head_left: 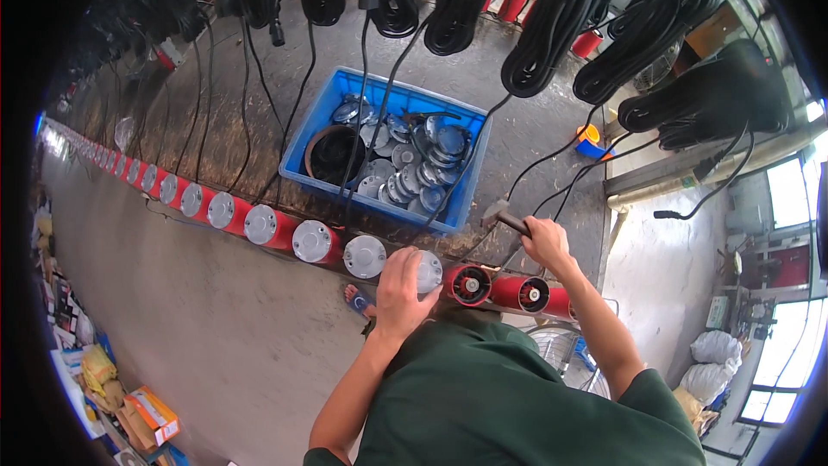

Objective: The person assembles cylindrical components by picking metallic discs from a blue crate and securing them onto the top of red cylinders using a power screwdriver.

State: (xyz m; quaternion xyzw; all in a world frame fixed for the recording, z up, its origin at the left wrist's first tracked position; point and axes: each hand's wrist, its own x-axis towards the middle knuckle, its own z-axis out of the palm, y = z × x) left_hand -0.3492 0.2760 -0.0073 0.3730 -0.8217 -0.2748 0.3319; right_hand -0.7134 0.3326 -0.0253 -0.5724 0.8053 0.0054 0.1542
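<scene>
My left hand (401,295) is closed over a round silver metal cap (430,272), its fingers on the far side and the thumb on the near side. The cap sits on the end of a red cylinder in a long row along the table's near edge. To its right, two red cylinders (470,285) show dark open ends with a shaft in the middle. My right hand (547,243) grips a hammer (512,221) by its handle, above the table edge and right of the cap. Leftward, the cylinders carry silver caps (364,256) with small screw holes.
On the worn table stands a blue crate (477,171) with loose silver caps (405,155) and a dark round bowl (335,155). Bundles of black cable (466,0) hang overhead, cords trailing down. A small orange-and-blue container (591,140) stands right; cartons (151,414) lie lower left.
</scene>
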